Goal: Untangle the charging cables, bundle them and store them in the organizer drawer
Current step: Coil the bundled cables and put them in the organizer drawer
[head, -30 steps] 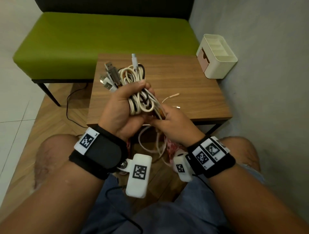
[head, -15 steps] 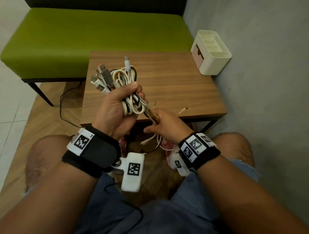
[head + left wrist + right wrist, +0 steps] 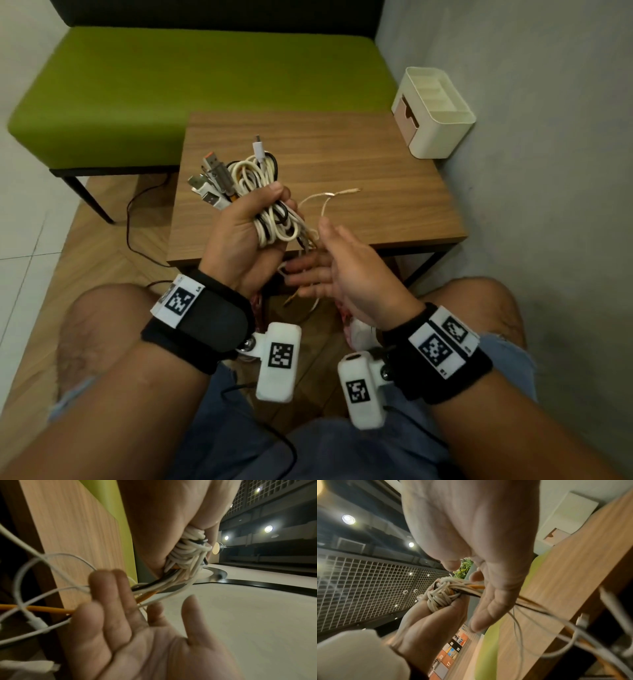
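My left hand point(image 3: 239, 233) grips a wound bundle of white, black and orange charging cables point(image 3: 270, 219) above the table's near edge, with several USB plugs point(image 3: 212, 181) sticking out at its upper left. Just right of the bundle, my right hand point(image 3: 329, 267) is spread with straight fingers, and the loose cable tails run across them. A thin gold tie point(image 3: 329, 197) arcs up over the table beside the bundle. In the left wrist view the right hand point(image 3: 133, 628) shows an open palm in front of the loose white and orange cables point(image 3: 42, 609). The cream organizer point(image 3: 442, 116) stands at the table's far right corner.
The wooden table point(image 3: 359, 164) stands against a grey wall on the right, and a green bench point(image 3: 205, 78) sits behind it. A black cord point(image 3: 137, 219) trails on the floor at the left. My knees are below the table's front edge.
My right hand has let go of the cable tails under the bundle and spread its fingers. The gold tie has swung up over the table. The left hand keeps its grip.
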